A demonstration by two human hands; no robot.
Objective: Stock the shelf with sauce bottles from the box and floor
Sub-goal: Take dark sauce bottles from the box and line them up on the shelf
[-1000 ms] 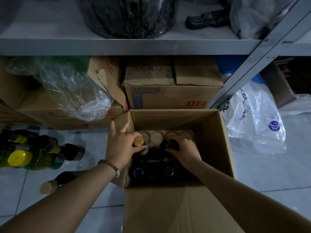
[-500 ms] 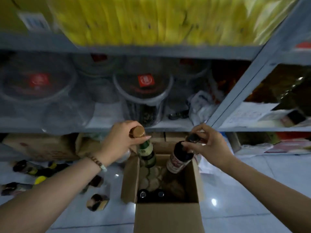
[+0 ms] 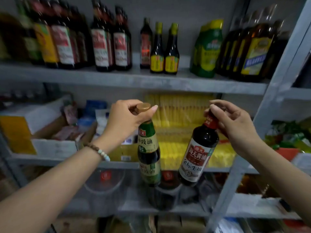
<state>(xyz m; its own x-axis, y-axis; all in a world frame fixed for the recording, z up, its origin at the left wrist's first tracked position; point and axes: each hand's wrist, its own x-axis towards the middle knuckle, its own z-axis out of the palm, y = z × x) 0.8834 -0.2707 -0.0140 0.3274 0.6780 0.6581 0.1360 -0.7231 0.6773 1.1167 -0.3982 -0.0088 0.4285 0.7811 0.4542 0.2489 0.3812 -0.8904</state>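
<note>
Grey metal racking (image 3: 269, 98) fills the whole view, and it's dim and a bit smeared toward the edges. Along the upper part of the frame the top shelf (image 3: 117, 79) already carries rows of dark sauce bottles (image 3: 102, 42), a yellow-label pair (image 3: 164, 52) and a green pouch (image 3: 207, 49) right of centre. My guess is that's where the two in hand are headed, since the level behind the hands is all yellow packets (image 3: 176, 111) and boxes.

Left hand (image 3: 127, 118), centre frame, has its fingers curled round the gold cap (image 3: 143, 107) of a green-label bottle (image 3: 149, 148), so the bottle hangs roughly straight down. Right hand (image 3: 235, 125) pinches the red-label bottle (image 3: 196, 155) at the very top between thumb and fingertips. That one hangs tilted, base toward the centre. Both bottles are in the air, touching no shelf, near each other but apart.

Grabbing by the caps makes sense for carrying one per hand, but I'd say it's awkward for standing them on a high board. The tilted one especially needs levelling first. The gap between the yellow-label pair and the pouch looks like the obvious slot.
</note>
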